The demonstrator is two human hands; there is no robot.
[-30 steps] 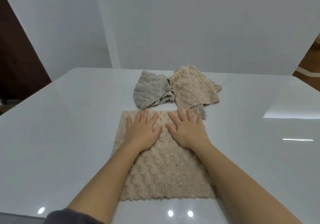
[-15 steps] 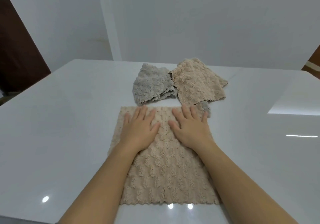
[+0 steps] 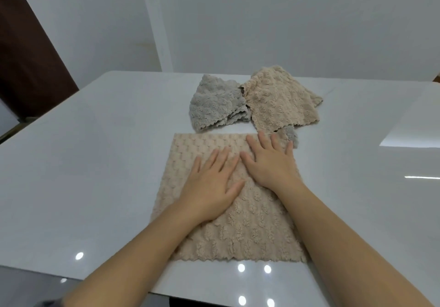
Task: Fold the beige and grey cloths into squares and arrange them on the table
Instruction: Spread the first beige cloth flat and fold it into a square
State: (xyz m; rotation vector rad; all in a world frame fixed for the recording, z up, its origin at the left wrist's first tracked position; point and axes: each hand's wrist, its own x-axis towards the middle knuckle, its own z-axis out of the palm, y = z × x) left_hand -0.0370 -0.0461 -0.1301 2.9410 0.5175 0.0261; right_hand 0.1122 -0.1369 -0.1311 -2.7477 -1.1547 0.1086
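Both hands are lying flat, fingers spread, gripping nothing: the left hand is sliding back toward the person while the right hand is staying near the far edge of the spread beige cloth. On the white table, this cloth is being smoothed, seemingly before folding. Beyond it, the grey cloth and second beige cloth are lying crumpled, touching.

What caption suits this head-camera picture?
Both hands, left and right, press flat a beige cloth on the white table.
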